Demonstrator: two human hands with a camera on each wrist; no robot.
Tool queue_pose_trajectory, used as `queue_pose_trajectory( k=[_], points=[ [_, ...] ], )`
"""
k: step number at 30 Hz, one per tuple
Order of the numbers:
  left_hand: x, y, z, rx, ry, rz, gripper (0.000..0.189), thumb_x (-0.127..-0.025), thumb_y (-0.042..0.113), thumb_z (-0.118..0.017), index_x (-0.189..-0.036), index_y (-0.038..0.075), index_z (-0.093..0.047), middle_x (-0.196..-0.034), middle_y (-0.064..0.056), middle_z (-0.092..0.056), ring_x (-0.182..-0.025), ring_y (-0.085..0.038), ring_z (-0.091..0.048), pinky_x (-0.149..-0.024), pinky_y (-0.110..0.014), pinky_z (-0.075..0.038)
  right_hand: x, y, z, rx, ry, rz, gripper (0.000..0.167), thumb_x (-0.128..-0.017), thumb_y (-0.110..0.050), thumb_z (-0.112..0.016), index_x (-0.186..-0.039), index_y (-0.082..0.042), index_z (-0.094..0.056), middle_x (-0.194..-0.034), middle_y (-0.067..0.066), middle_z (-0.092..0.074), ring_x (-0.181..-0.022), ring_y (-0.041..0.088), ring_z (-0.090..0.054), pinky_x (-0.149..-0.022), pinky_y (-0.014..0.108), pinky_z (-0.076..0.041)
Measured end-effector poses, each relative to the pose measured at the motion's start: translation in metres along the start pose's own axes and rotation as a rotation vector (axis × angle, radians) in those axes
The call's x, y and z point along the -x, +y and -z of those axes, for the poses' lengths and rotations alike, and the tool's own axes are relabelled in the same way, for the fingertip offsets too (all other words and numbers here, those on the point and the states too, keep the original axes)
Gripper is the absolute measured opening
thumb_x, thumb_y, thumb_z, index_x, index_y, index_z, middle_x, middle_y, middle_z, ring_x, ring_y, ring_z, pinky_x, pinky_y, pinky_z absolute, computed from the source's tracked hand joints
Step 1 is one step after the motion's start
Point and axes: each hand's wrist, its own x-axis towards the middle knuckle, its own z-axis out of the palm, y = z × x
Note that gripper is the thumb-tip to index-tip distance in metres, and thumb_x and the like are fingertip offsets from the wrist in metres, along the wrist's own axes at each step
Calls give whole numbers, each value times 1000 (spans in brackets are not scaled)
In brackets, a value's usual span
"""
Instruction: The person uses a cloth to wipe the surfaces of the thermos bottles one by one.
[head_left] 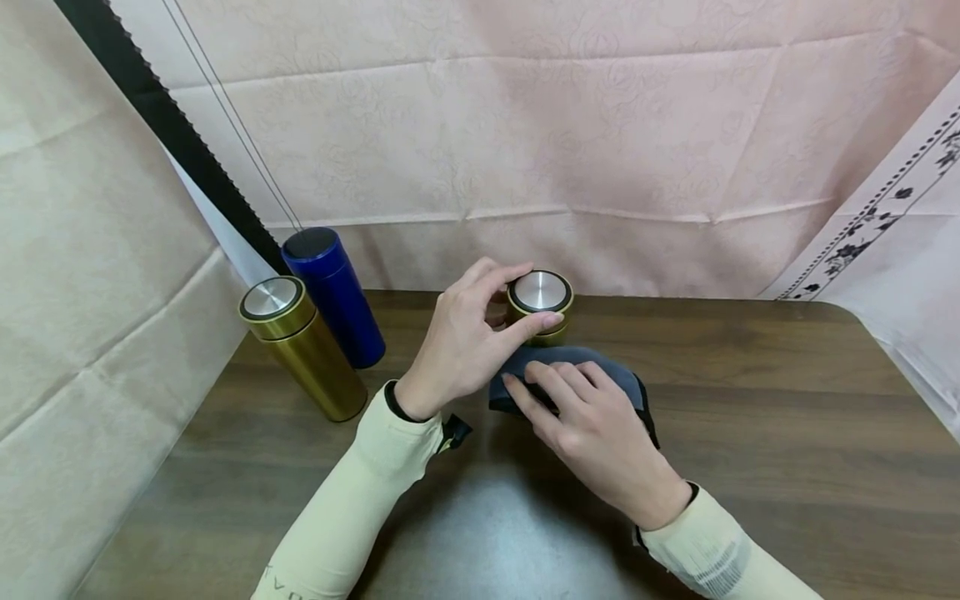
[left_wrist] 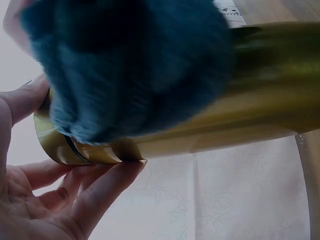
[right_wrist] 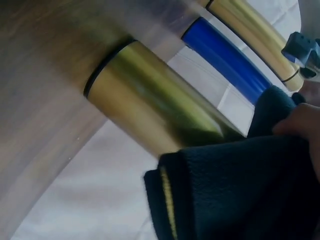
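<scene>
**Gold flask could get tipped while it's being rubbed down**

The gold flask (head_left: 542,310) is stood upright on the bench (head_left: 750,400), near the back edge, and is pinched at its lid end by the left hand (head_left: 468,337), thumb on one side and fingertips on the other. A dark blue cloth (head_left: 577,367) is pressed against its near side by the right hand (head_left: 592,425), whose fingers are laid fairly flat over the fabric.

Main risk, as it's judged from here: the flask is only steadied by a light pinch up top, so if the cloth gets pushed hard low down, the base could be skidded across the smooth wood or the whole thing tipped backwards. The shiny wall seen in the right wrist view looks slick, so the grip could be lost too.

Further out, a second gold flask (head_left: 303,346) and a blue flask (head_left: 336,296) are stood touching at the left. They're well apart from the work, so they'd probably only be knocked by a wide elbow swing.
</scene>
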Motion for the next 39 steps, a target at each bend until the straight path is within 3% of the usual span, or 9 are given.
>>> queue_pose_trajectory(
  k=[4, 10, 13, 16, 20, 25, 30, 36, 39],
  points=[
    [0, 1, 1, -3, -10, 8, 55, -87, 35, -83, -133, 10, -66, -106, 2, -62, -83, -8, -62, -73, -26, -59, -1, -8, -4, 36, -89, -9, 32, -101, -16, -56, -129, -8, -70, -113, 8, -64, -91, 24, -59, -71, 33, -49],
    [0, 3, 2, 15, -25, 21, 55, -88, 32, -82, -134, 9, -65, -106, 1, -62, -82, -7, -62, -73, -28, -59, 4, -22, -13, 90, -242, -7, 33, -102, -13, -54, -131, -8, -69, -110, 7, -61, -91, 22, -53, -68, 31, -44],
    [0, 3, 2, 12, -22, 25, 56, -87, 33, -82, -135, 9, -65, -106, 2, -62, -80, -7, -62, -72, -25, -57, 6, -26, -17, 81, -300, -5, 34, -98, -11, -61, -131, -6, -69, -111, 9, -62, -92, 23, -52, -68, 33, -43],
    [0, 4, 2, 5, -18, 22, 55, -87, 34, -83, -134, 10, -66, -104, 2, -61, -79, -7, -61, -71, -22, -56, 9, -28, -20, 60, -340, -13, 34, -95, -11, -69, -129, -7, -70, -112, 9, -62, -91, 23, -52, -64, 32, -42],
    [0, 3, 1, 0, -18, 18, 55, -87, 35, -83, -133, 10, -66, -103, 2, -61, -78, -8, -61, -70, -22, -55, 12, -30, -24, 58, -371, -20, 31, -95, -13, -70, -125, -9, -72, -109, 7, -61, -87, 20, -54, -59, 30, -41],
    [1, 2, 1, 5, -13, 19, 56, -87, 36, -83, -134, 9, -66, -106, 2, -62, -79, -9, -62, -72, -31, -58, 14, -31, -26, 66, -407, -26, 27, -94, -14, -71, -121, -11, -74, -107, 6, -62, -84, 18, -60, -56, 30, -48],
    [2, -1, -1, 0, 2, 14, 56, -86, 36, -83, -132, 9, -66, -106, 2, -62, -81, -9, -63, -73, -35, -60, 13, -26, -20, 36, -378, -45, 26, -88, -20, -79, -114, -15, -77, -105, 6, -65, -72, 17, -63, -54, 30, -52],
    [1, -1, -2, -13, 19, -4, 57, -85, 36, -84, -131, 8, -66, -106, 2, -62, -79, -8, -62, -71, -33, -59, 6, -17, 0, 11, -227, -92, 32, -77, -12, -81, -108, -15, -80, -91, 2, -59, -59, 16, -55, -47, 30, -50],
    [0, 0, -2, -6, 15, -5, 57, -85, 36, -84, -131, 8, -66, -107, 2, -62, -80, -8, -63, -72, -31, -60, 2, -16, 11, 28, -155, -92, 33, -77, -6, -78, -109, -12, -80, -87, 2, -58, -59, 16, -52, -48, 28, -49]
  ],
)
